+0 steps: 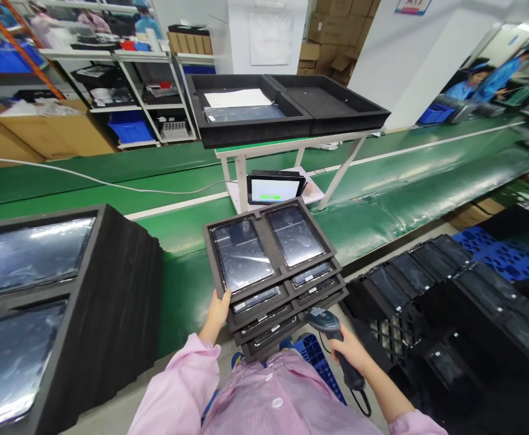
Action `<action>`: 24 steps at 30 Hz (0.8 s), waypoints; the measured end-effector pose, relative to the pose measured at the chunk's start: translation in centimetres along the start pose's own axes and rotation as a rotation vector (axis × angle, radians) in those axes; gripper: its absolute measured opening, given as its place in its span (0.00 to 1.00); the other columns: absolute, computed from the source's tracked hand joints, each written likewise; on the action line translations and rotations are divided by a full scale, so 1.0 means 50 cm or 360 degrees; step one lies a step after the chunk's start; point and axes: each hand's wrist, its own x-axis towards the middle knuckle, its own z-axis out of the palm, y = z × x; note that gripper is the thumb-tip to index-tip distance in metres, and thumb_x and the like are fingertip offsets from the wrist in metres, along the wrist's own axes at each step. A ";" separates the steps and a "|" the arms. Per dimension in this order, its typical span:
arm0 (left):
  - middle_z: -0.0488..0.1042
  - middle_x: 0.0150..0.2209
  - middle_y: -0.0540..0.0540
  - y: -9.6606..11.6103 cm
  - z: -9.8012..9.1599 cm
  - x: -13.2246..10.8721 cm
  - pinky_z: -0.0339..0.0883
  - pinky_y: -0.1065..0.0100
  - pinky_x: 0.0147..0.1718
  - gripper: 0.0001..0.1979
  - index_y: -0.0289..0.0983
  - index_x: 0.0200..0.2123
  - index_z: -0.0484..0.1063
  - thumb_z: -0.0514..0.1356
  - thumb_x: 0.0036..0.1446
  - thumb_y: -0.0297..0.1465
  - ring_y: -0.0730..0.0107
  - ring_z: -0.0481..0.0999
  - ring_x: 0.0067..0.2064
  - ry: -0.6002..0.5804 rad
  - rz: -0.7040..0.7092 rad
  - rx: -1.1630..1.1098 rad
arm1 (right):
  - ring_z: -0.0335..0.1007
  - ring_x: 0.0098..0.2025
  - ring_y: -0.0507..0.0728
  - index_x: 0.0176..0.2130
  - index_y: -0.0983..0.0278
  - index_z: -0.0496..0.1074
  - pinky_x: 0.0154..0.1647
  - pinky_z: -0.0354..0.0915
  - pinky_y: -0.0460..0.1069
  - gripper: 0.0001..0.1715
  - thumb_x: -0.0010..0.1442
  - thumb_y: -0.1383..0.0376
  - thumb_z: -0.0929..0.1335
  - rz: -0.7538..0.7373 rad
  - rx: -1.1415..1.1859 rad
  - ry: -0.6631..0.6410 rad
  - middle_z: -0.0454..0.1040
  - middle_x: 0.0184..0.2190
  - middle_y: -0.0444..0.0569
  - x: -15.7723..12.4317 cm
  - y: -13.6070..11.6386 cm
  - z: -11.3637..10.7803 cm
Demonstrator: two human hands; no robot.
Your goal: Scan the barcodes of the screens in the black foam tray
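Observation:
A fanned stack of black foam trays (271, 244) lies at the near edge of the green bench, each tray holding dark screen panels (241, 254). White labels show along the near edges of the panels. My left hand (217, 313) is closed on the left front corner of the stack, thumb on top and the other fingers hidden beneath. In my right hand (350, 349) is a black barcode scanner (330, 326), gripped by its handle with its head close to the lower right of the stack. Its cable hangs down below.
A tall stack of foam trays (123, 302) stands at left. More trays with panels (413, 272) lie at right, near a blue pallet (495, 254). Ahead, a small stand (291, 142) carries two foam trays above a lit tablet (273, 190). Co-workers sit far right.

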 end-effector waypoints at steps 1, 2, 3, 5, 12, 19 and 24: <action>0.67 0.51 0.40 0.003 -0.001 0.000 0.63 0.52 0.49 0.19 0.35 0.52 0.63 0.54 0.60 0.37 0.59 0.69 0.50 -0.0004 -0.0005 -0.0003 | 0.60 0.14 0.52 0.40 0.64 0.59 0.14 0.57 0.45 0.26 0.39 0.58 0.63 -0.0010 0.0005 0.0051 0.65 0.17 0.38 0.004 -0.004 -0.024; 0.67 0.51 0.40 0.006 -0.003 -0.001 0.63 0.52 0.48 0.19 0.35 0.52 0.62 0.54 0.60 0.36 0.60 0.69 0.50 -0.0011 -0.0015 -0.0008 | 0.60 0.14 0.51 0.38 0.63 0.59 0.14 0.57 0.45 0.24 0.39 0.58 0.63 -0.0015 0.0009 0.0088 0.67 0.19 0.39 0.008 -0.008 -0.047; 0.67 0.50 0.40 0.009 -0.004 -0.003 0.64 0.53 0.48 0.19 0.35 0.52 0.62 0.54 0.60 0.36 0.60 0.69 0.49 -0.0021 -0.0030 -0.0015 | 0.60 0.14 0.51 0.38 0.63 0.59 0.13 0.56 0.45 0.24 0.39 0.58 0.63 -0.0018 0.0013 0.0113 0.69 0.22 0.41 0.012 -0.012 -0.067; 0.68 0.49 0.41 0.014 -0.007 -0.006 0.66 0.54 0.46 0.19 0.35 0.53 0.62 0.53 0.61 0.36 0.61 0.71 0.47 -0.0037 -0.0057 -0.0026 | 0.60 0.14 0.49 0.39 0.62 0.59 0.12 0.56 0.44 0.25 0.39 0.58 0.64 -0.0024 0.0018 0.0135 0.70 0.27 0.42 0.021 -0.021 -0.098; 0.71 0.45 0.42 0.016 -0.011 -0.009 0.68 0.58 0.41 0.18 0.34 0.49 0.64 0.53 0.60 0.39 0.64 0.73 0.42 -0.0041 -0.0113 -0.0033 | 0.58 0.13 0.49 0.42 0.61 0.60 0.11 0.54 0.43 0.27 0.39 0.61 0.65 -0.0033 0.0030 0.0123 0.69 0.24 0.40 0.040 -0.033 -0.139; 0.73 0.42 0.43 0.012 -0.011 -0.011 0.68 0.58 0.41 0.18 0.34 0.46 0.67 0.53 0.60 0.41 0.65 0.74 0.40 -0.0015 -0.0144 -0.0048 | 0.56 0.11 0.50 0.36 0.63 0.64 0.11 0.53 0.43 0.19 0.39 0.63 0.67 -0.0035 0.0156 0.0176 0.67 0.15 0.39 0.041 -0.025 -0.160; 0.72 0.43 0.42 0.015 -0.012 -0.017 0.67 0.57 0.42 0.19 0.33 0.48 0.66 0.53 0.60 0.40 0.64 0.74 0.41 0.0021 -0.0152 -0.0104 | 0.63 0.17 0.54 0.33 0.66 0.69 0.19 0.61 0.47 0.20 0.42 0.56 0.68 -0.0165 0.0404 0.0303 0.69 0.16 0.45 0.087 -0.062 -0.194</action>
